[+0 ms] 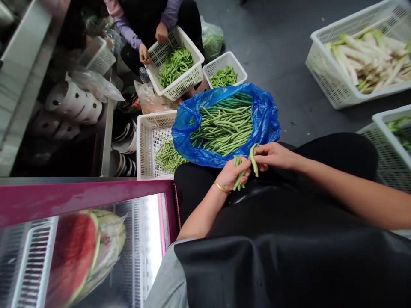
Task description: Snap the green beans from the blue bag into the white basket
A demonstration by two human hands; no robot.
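Note:
My left hand point(236, 174), with a gold bracelet at the wrist, is closed around a few short green bean pieces point(238, 182). Close beside it, my right hand point(269, 156) pinches a curved green bean point(253, 159) that hangs down between the two hands. Just beyond them lies a blue plastic bag point(269, 113), open at the top and full of long green beans point(226, 128). Left of the bag, a white basket point(144, 145) holds short bean pieces point(170, 156).
Another person's hands point(144, 53) are at a tilted white basket point(188, 79) of beans. A smaller basket point(240, 70) stands beside it. Crates point(343, 87) of vegetables are on the right. A glass-topped case with a magenta frame point(128, 194) and cut watermelon point(75, 248) is at lower left.

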